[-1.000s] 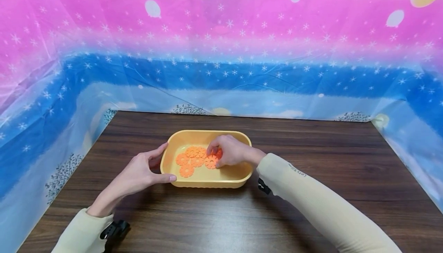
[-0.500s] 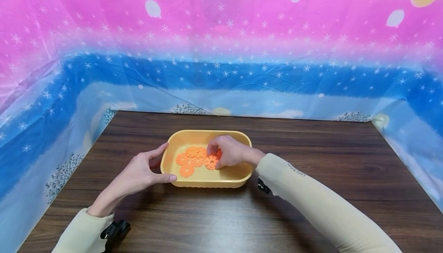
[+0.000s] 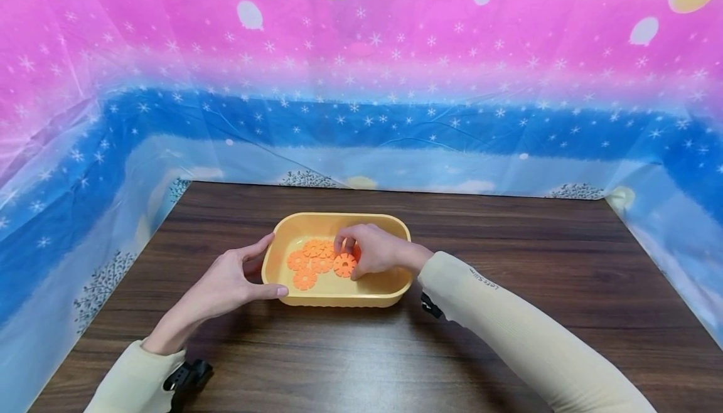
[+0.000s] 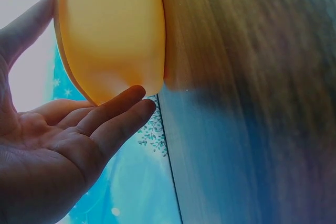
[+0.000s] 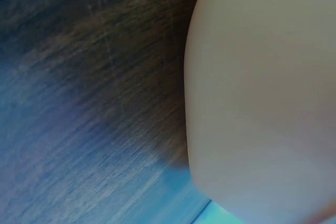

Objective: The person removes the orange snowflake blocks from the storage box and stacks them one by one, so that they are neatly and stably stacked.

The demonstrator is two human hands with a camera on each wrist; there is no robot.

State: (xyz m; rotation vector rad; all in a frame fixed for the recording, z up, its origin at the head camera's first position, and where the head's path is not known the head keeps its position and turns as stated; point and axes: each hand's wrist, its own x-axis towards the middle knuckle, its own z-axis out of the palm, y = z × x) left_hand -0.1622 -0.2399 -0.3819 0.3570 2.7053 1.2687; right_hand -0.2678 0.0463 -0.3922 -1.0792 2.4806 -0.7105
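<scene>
On the table, a yellow plastic basin (image 3: 339, 300) holds several flat, notched orange snowflake building discs (image 3: 305, 278), some overlapping, in its left half. My left hand (image 3: 223, 278) grips the basin's left end, thumb on the near rim and fingers against the outer wall. The left wrist view shows those fingers (image 4: 113, 111) under the end of the basin. Inside the basin, my right hand (image 3: 377, 250) has its fingers curled at an orange snowflake building disc (image 3: 345, 265), pinched between thumb and fingertips. More orange shows behind it, partly hidden. The basin's outer wall (image 5: 252, 93) fills the right wrist view.
The basin stands on a dark wood-grain table (image 3: 508, 243). A pink and blue snowflake-printed cloth (image 3: 361, 118) hangs behind the table and along both sides. Both forearms wear cream sleeves (image 3: 497, 319) with black wrist devices (image 3: 189, 376).
The right hand's fingers have shifted slightly left and spread a little at the disc. The left hand and the basin have stayed in place.
</scene>
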